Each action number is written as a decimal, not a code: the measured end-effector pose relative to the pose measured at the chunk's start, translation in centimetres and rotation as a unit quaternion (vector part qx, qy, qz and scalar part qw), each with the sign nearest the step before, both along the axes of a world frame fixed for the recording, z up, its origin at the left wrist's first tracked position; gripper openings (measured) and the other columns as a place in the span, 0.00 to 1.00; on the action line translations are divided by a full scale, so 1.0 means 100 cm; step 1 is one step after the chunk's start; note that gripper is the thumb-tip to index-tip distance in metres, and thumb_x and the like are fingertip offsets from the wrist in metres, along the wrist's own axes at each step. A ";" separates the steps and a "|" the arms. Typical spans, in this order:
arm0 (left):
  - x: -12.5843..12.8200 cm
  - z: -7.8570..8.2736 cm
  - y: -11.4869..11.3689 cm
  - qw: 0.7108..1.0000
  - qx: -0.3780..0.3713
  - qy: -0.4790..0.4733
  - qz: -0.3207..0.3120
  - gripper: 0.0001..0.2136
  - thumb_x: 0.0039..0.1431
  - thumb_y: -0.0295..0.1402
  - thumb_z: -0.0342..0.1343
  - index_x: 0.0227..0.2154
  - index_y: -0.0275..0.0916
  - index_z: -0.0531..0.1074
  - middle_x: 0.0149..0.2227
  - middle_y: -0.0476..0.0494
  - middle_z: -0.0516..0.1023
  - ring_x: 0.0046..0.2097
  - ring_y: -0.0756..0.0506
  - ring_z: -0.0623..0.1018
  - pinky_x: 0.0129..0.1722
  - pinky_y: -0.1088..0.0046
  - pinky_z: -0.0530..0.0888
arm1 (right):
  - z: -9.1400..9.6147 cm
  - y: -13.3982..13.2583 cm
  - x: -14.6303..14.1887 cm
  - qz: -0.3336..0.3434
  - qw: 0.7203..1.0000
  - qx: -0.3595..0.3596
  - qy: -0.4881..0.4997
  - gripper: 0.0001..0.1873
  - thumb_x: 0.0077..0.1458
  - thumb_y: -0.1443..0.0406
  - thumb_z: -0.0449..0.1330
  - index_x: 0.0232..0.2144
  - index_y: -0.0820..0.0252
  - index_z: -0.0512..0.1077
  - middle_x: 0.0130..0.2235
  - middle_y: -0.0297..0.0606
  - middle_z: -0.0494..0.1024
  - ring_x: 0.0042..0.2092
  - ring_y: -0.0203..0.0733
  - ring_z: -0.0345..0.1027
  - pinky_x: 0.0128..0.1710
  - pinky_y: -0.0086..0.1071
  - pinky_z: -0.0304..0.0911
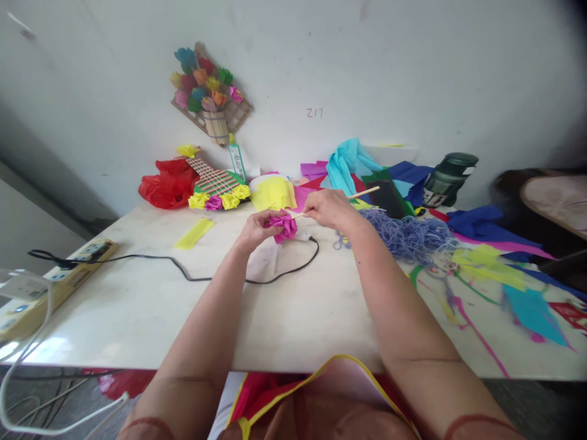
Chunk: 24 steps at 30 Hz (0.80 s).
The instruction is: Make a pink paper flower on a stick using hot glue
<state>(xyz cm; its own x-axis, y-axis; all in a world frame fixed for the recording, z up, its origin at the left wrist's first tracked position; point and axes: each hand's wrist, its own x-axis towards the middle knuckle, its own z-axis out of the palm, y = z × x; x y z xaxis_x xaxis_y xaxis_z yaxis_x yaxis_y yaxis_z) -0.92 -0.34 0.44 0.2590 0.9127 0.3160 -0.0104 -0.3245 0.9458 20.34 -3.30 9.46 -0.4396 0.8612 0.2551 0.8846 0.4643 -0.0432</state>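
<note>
Left hand [257, 230] pinches a magenta paper flower [287, 227]; right hand [332, 209] grips a pale stick [365, 192], apparently touching the flower

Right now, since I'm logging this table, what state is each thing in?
Left hand, pinching the magenta paper
Right hand, gripping the stick
Magenta paper, bunched
Stick, held slantwise
Yarn, loosely tangled
Dark green jar, lid on
Red plastic bag, crumpled
Yellow paper strip, flat
Black cable, uncoiled
Wall bouquet, hanging
Power strip, on/off unclear
</note>
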 end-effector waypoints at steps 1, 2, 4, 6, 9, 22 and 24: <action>0.000 0.000 0.000 1.000 -0.001 0.000 -0.001 0.21 0.38 0.33 0.72 0.39 0.35 0.81 0.37 0.39 0.83 0.35 0.46 0.79 0.35 0.72 0.75 | 0.000 0.000 0.000 0.000 1.000 0.000 -0.001 0.13 0.59 0.67 0.57 0.41 0.60 0.81 0.44 0.43 0.82 0.47 0.45 0.72 0.41 0.32 0.59; 0.000 0.000 0.000 1.000 -0.001 -0.001 -0.002 0.21 0.38 0.33 0.72 0.39 0.35 0.81 0.37 0.39 0.83 0.35 0.46 0.79 0.36 0.72 0.75 | 0.000 0.000 0.000 0.000 1.000 0.000 -0.002 0.12 0.59 0.66 0.57 0.41 0.60 0.81 0.44 0.43 0.82 0.47 0.46 0.72 0.41 0.33 0.59; 0.000 -0.001 0.001 1.000 0.003 -0.003 -0.005 0.20 0.38 0.34 0.72 0.38 0.36 0.81 0.38 0.39 0.83 0.35 0.47 0.79 0.37 0.72 0.74 | -0.001 0.001 0.000 -0.001 1.000 0.002 -0.002 0.12 0.60 0.66 0.57 0.41 0.60 0.81 0.44 0.44 0.82 0.47 0.46 0.73 0.41 0.33 0.59; 0.000 -0.002 0.002 1.000 0.009 -0.002 -0.005 0.20 0.38 0.34 0.72 0.38 0.36 0.81 0.39 0.39 0.83 0.36 0.47 0.79 0.37 0.72 0.74 | -0.002 0.002 0.000 -0.001 1.000 0.004 -0.002 0.12 0.60 0.66 0.57 0.41 0.59 0.81 0.44 0.44 0.82 0.48 0.47 0.73 0.41 0.34 0.59; -0.001 -0.003 0.002 1.000 0.013 -0.002 -0.010 0.20 0.39 0.34 0.72 0.39 0.36 0.81 0.39 0.39 0.82 0.36 0.46 0.79 0.37 0.72 0.74 | -0.004 0.003 0.001 0.000 1.000 0.006 0.000 0.12 0.59 0.66 0.57 0.41 0.59 0.81 0.44 0.43 0.82 0.48 0.46 0.72 0.42 0.34 0.59; -0.001 -0.002 0.001 1.000 0.010 -0.009 -0.014 0.20 0.37 0.36 0.73 0.36 0.36 0.81 0.34 0.41 0.82 0.33 0.47 0.78 0.34 0.71 0.75 | -0.001 0.002 0.005 -0.011 1.000 0.004 -0.003 0.11 0.58 0.65 0.59 0.38 0.58 0.81 0.41 0.42 0.83 0.45 0.45 0.73 0.38 0.33 0.58; 0.000 -0.002 0.001 1.000 0.007 -0.015 -0.013 0.20 0.37 0.36 0.74 0.36 0.35 0.81 0.33 0.41 0.82 0.32 0.47 0.78 0.34 0.72 0.74 | 0.000 0.002 0.005 -0.017 1.000 0.002 0.001 0.10 0.58 0.65 0.59 0.38 0.58 0.81 0.41 0.43 0.82 0.44 0.45 0.73 0.38 0.33 0.58</action>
